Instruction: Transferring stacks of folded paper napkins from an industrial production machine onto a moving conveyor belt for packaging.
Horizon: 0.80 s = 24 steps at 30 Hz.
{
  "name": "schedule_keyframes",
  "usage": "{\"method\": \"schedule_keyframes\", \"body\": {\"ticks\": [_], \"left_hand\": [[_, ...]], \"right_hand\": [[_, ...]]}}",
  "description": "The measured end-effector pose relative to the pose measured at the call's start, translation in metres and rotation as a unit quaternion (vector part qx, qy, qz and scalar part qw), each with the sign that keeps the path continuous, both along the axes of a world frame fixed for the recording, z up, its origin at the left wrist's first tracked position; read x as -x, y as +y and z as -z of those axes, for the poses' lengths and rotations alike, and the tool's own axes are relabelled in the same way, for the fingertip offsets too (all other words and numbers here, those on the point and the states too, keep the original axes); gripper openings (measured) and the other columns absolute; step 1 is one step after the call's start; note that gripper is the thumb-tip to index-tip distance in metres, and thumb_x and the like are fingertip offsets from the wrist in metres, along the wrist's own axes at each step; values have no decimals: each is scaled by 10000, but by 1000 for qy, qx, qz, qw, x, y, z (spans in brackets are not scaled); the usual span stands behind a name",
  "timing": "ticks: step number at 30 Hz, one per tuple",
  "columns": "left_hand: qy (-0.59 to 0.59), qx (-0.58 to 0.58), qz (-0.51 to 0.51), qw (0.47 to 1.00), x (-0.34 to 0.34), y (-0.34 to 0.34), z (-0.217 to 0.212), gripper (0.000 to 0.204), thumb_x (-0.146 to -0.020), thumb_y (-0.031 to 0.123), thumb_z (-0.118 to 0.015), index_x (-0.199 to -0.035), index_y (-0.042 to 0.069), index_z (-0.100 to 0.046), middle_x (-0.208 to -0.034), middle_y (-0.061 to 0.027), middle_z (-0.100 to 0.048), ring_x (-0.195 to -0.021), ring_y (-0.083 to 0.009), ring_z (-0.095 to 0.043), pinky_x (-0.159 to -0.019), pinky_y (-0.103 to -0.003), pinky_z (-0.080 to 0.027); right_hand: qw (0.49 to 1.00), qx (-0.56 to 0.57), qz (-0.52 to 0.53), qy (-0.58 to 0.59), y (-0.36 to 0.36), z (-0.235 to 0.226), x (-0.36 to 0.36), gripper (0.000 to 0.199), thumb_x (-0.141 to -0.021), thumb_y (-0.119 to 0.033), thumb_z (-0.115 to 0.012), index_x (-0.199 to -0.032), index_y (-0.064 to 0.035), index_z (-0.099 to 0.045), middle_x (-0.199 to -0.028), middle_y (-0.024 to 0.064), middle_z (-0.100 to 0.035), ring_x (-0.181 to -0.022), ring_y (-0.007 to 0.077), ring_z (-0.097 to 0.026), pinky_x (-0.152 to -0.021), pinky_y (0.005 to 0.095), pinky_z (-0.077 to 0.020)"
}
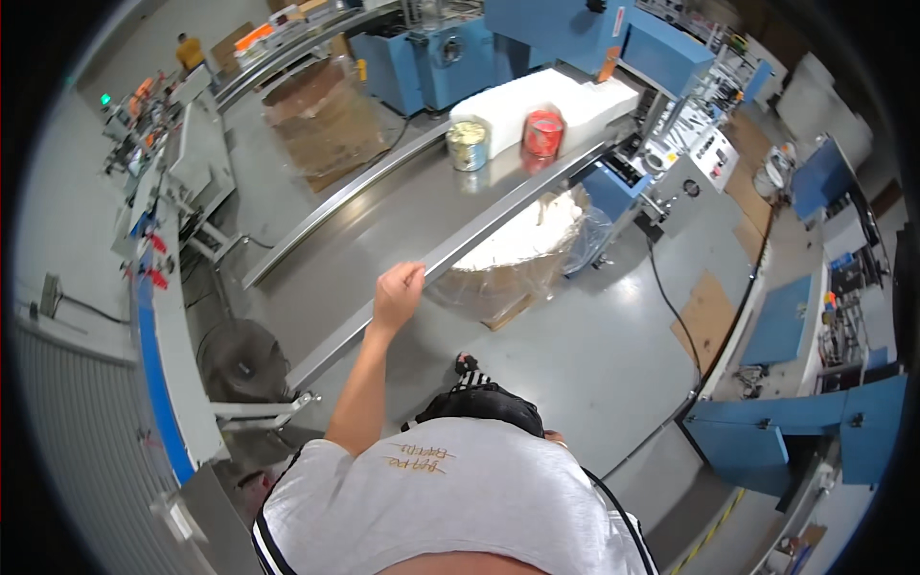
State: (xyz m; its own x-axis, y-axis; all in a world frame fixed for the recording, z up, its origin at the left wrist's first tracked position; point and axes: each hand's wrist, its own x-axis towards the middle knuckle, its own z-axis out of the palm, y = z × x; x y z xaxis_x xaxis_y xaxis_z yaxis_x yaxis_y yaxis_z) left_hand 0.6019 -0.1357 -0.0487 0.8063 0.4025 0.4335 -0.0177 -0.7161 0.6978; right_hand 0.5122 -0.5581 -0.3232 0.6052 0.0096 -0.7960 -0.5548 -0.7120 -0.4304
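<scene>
My left hand [400, 292] is closed, its fingers curled, in line with the near metal rail [350, 331] of a long grey metal table [383, 216]. Whatever may be inside the fingers is hidden. Of my right hand [556, 438] only a small part shows beside my waist, and its fingers are out of sight. Farther up the table stand a red can [543, 134] and a can with a blue and pale label [468, 146]. Behind both cans lies a thick white mass [517, 105].
Below the near rail sits a plastic-lined carton of white material [517, 240]. Another plastic-covered brown carton [326, 120] stands beyond the far rail. A black cable [671, 307] crosses the floor at right. Blue machines [393, 77] line the back; a round dark fan [242, 359] stands left.
</scene>
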Motion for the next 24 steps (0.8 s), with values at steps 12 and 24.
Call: {"method": "schedule_keyframes", "body": {"ticks": [12,24], "left_hand": [[19,99,29,994,-147,49,42,155,-854,126,-599,-937,4,-645,-776,-113,-660,-656,-163,-619,-623,-264,-478],[77,225,-84,968,-146,75,54,126,-827,156,-609,-887,52,-651,-643,-121,-608,-534,-213,-572,-530,-317,-442]], "right_hand": [[952,-195,220,-86,72,-35,-194,166,-865,-239,-605,-804,-84,-597,-699,13,-586,-599,110,-544,-487,248,-412],[804,-148,-79,-571,262,-270,-425,197,-876,-159,-599,-1002,-7,-600,-784,46,-580,-660,112,-525,-601,241,-445]]}}
